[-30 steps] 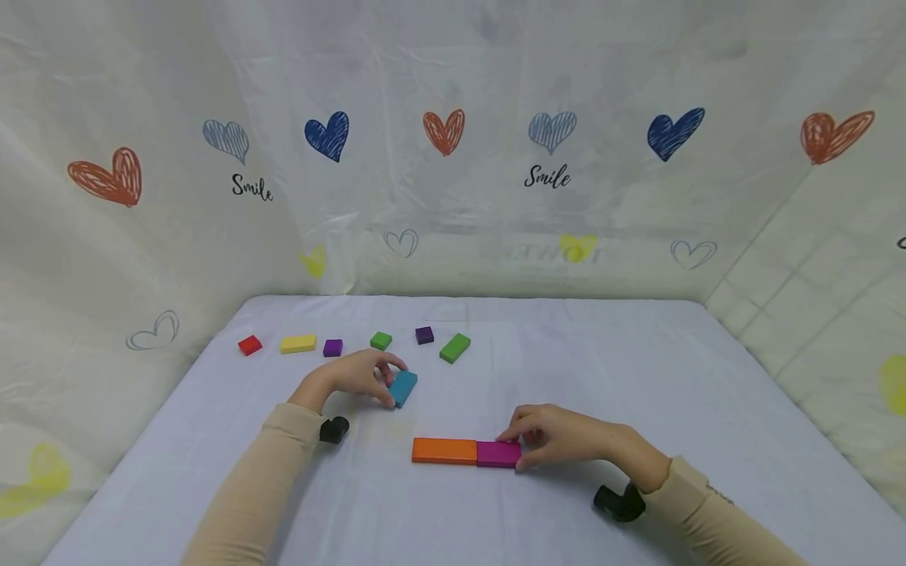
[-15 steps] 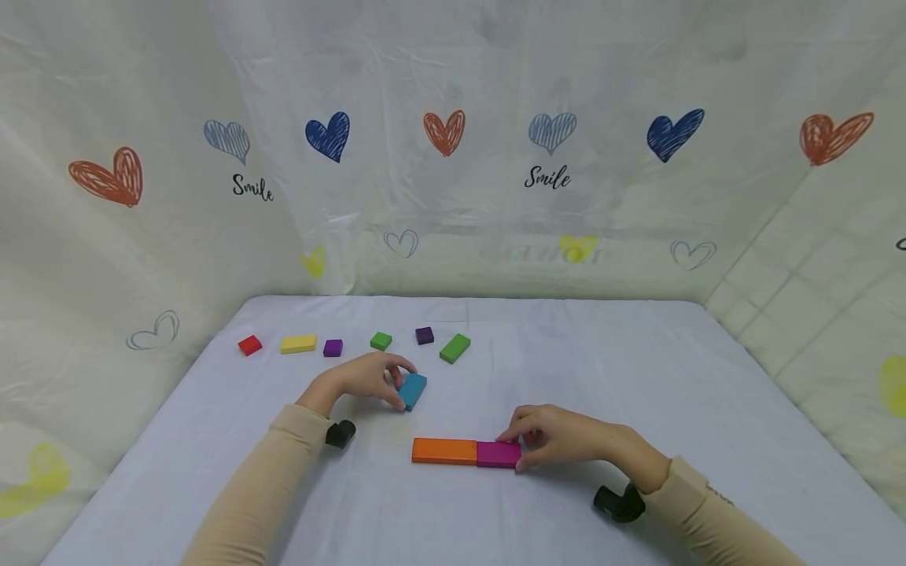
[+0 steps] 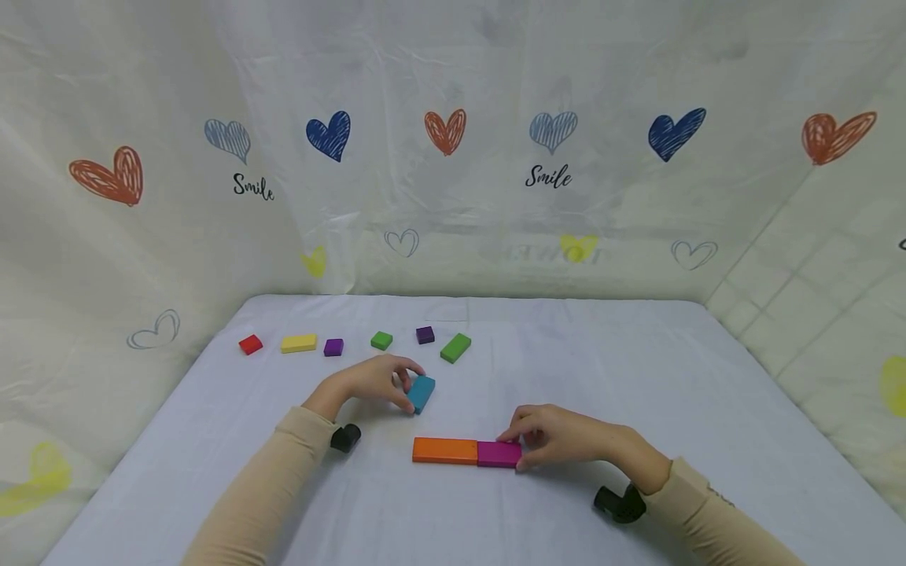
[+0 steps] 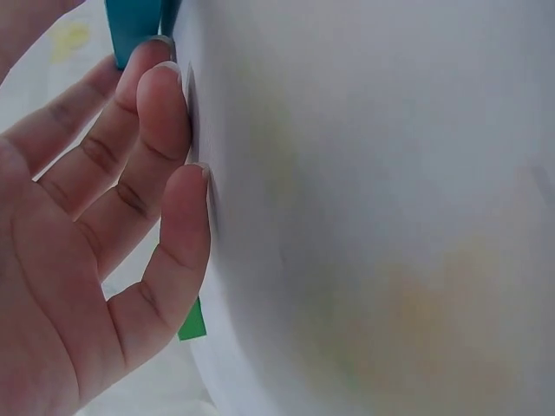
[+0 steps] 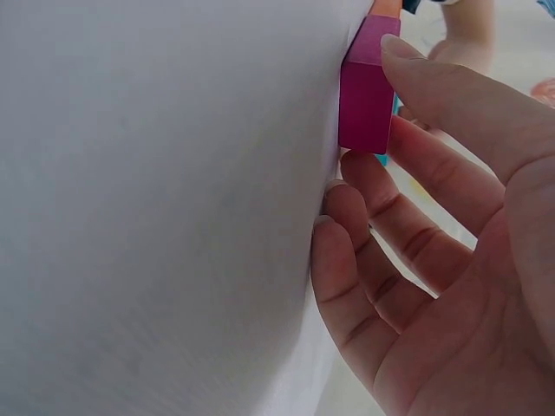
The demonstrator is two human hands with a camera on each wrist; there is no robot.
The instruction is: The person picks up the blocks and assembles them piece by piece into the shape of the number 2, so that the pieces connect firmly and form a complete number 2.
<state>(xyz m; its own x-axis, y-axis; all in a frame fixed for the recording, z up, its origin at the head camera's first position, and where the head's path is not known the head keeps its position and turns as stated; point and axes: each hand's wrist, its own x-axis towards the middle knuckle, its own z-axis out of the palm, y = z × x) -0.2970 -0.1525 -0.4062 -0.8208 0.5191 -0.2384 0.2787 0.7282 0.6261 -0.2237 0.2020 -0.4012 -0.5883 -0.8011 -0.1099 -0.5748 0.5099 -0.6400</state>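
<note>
In the head view my left hand pinches a blue rectangular block between thumb and fingers, low over or on the table. The left wrist view shows part of that blue block at the fingertips. An orange block lies flat on the white cloth, its right end touching a magenta block. At the magenta block's right end, my right hand holds it with thumb and fingers on opposite long sides. Close up in the right wrist view, the magenta block sits against the thumb.
Behind my left hand lie a red block, a yellow block, a purple block, a small green block, a dark purple block and a longer green block. A curtain with printed hearts hangs behind the table.
My left hand has shifted right and slightly nearer with the blue block. The right hand, the magenta block and the orange block have stayed in place.
</note>
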